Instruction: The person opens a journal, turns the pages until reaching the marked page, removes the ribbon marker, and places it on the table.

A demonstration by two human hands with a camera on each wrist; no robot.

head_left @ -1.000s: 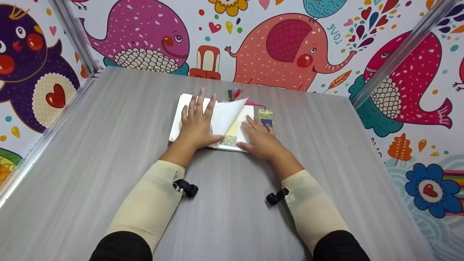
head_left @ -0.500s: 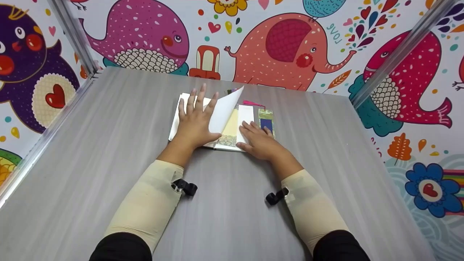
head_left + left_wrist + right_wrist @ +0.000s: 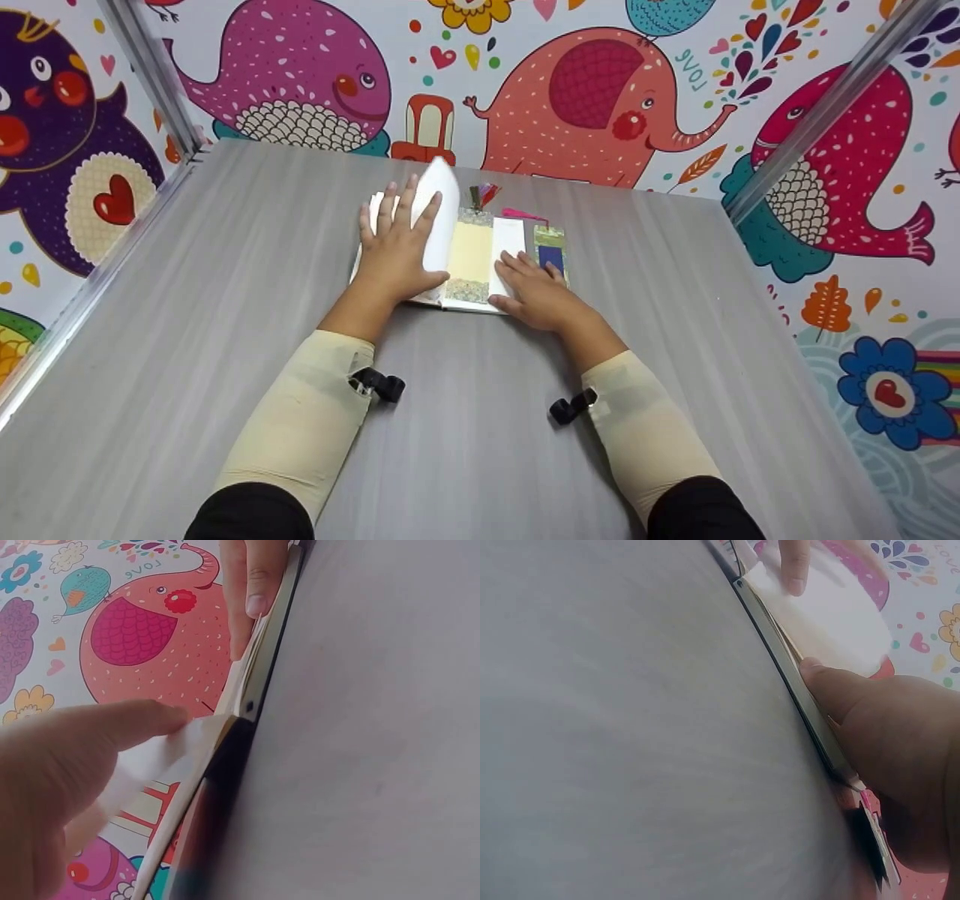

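An open book (image 3: 512,234) lies near the far side of the table. My left hand (image 3: 396,251) spreads its straight fingers over the left half, against a white page (image 3: 441,196) that stands up in a curve. My right hand (image 3: 536,291) rests with extended fingers on the right page, its thumb (image 3: 821,675) along the near edge in the right wrist view. On that right page, by the spine, lies a yellow bookmark (image 3: 471,251) with patterned ends, its multicoloured tassel (image 3: 484,196) past the top edge. Neither hand grips anything.
Right of the book lies a green and blue bookmark (image 3: 550,237), partly under my right fingers, with a pink tassel (image 3: 521,214) behind it. The grey table (image 3: 465,420) meets cartoon-printed walls (image 3: 585,97) at the back and sides, with metal posts (image 3: 161,75) at the corners.
The white page has swung leftward under my left hand, which moved slightly left. The yellow bookmark now shows whole. My right fingers have shifted down slightly and lie lower on the right page.
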